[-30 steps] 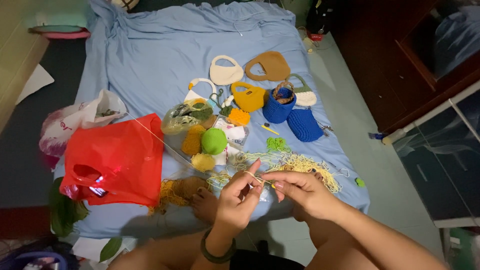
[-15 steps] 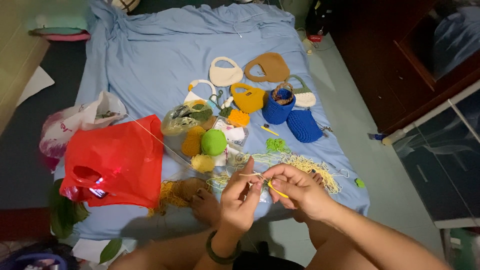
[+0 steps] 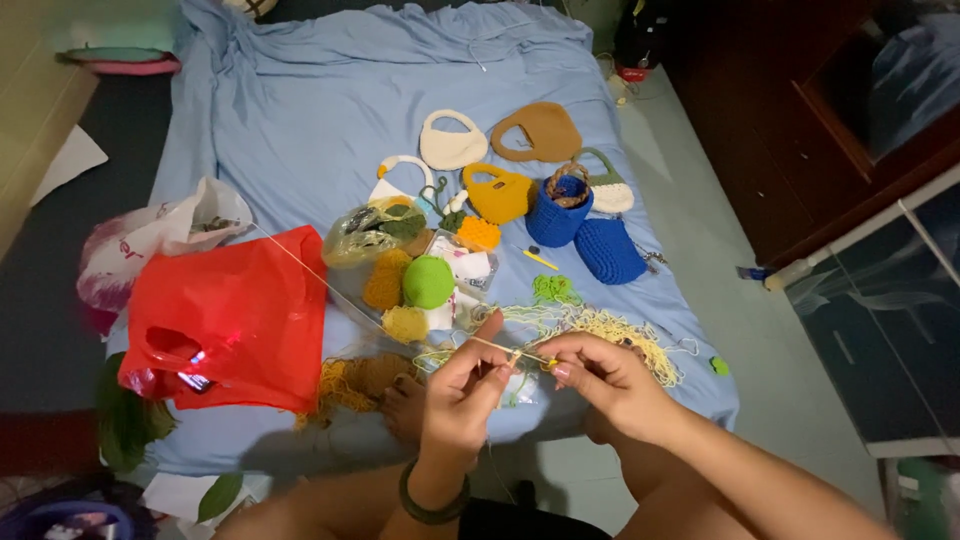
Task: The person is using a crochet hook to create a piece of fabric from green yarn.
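Hands drifted slightly right; L hand (image 3: 462,390) & R hand (image 3: 600,375) grips pinched on yellow yarn (image 3: 500,347).

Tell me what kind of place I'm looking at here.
Most likely a room in a home, used for crochet work on the floor. A blue bedsheet is spread out there, small crocheted bags and yarn balls lie on it, and dark wooden furniture stands alongside.

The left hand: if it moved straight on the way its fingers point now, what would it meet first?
The left hand points up and away across the blue sheet. First in that line is probably the loose pale yellow yarn, then the green yarn ball; depth is hard to judge.
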